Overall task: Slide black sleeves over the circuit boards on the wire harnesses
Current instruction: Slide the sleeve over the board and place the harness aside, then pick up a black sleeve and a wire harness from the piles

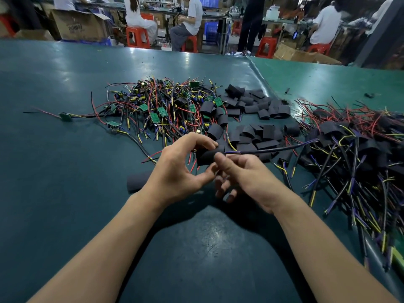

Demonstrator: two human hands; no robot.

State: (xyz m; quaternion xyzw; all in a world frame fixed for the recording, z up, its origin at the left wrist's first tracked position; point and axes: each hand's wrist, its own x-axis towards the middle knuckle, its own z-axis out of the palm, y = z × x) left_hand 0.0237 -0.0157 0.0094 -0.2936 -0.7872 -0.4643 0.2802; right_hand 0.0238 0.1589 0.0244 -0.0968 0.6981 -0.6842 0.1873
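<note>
My left hand (179,169) pinches a black sleeve (205,157) between thumb and fingers just above the table. My right hand (242,176) pinches the same sleeve at its right end, where a dark cable (273,149) with blue and yellow wires comes out and runs to the right. The circuit board inside the sleeve is hidden. Behind my hands lies a pile of unsleeved harnesses with green circuit boards (162,111). Loose black sleeves (253,106) are heaped to the right of that pile. A pile of sleeved harnesses (354,149) lies at the far right.
One black sleeve (136,181) lies on the green table mat (65,160) under my left wrist. A single harness with a board (65,116) lies apart at the left. Beyond the table's far edge, people sit on red stools (137,37) among cardboard boxes (78,25).
</note>
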